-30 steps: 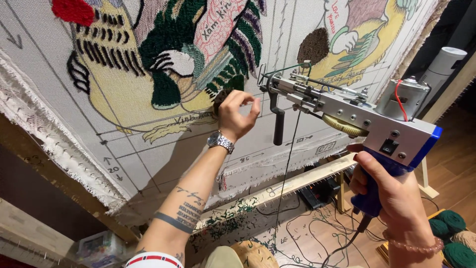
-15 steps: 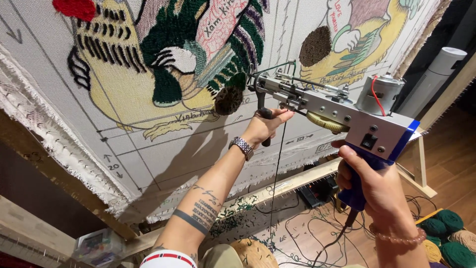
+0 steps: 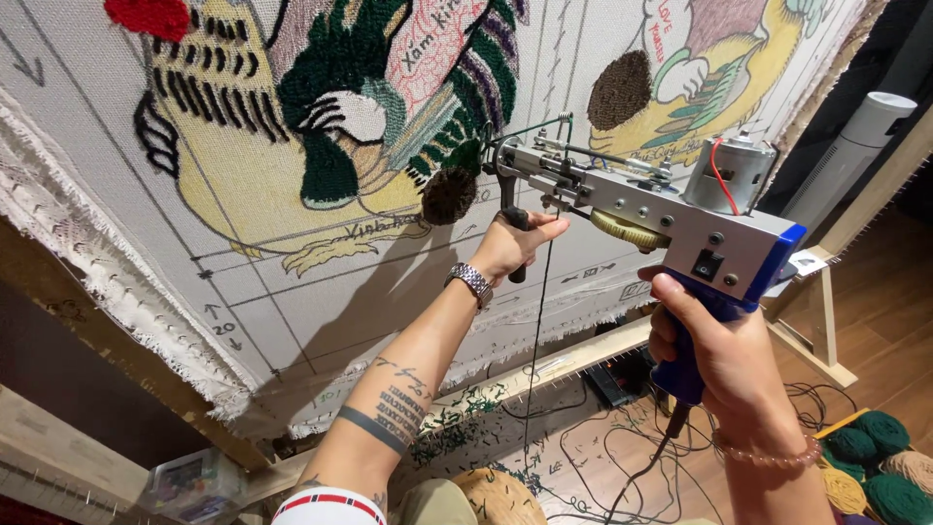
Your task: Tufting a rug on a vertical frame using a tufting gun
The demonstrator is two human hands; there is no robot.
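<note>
The right hand is wrapped firmly around the blue pistol grip of the tufting gun; a bead bracelet sits on that wrist. The gun is held in mid-air in front of the cloth, nose pointing left. Its body is a grey metal plate with screws and a black switch; a cylindrical silver motor with a red wire sits on top, and a yellowish gear shows beneath. A dark power cord drops from the grip base.

The left hand is closed around the black front handle that hangs below the gun's nose. A metal link watch is on that wrist and the forearm carries dark tattoos. A thin dark yarn strand hangs down from the gun.

The needle tip is just beside a round dark-brown tufted patch; contact cannot be confirmed. The stretched backing cloth is a pale woven fabric with drawn lines and looped areas in yellow, green, red and white. It is mounted on a wooden frame.

Green and tan yarn balls lie on the wooden floor, partly cut off at the lower right edge.
</note>
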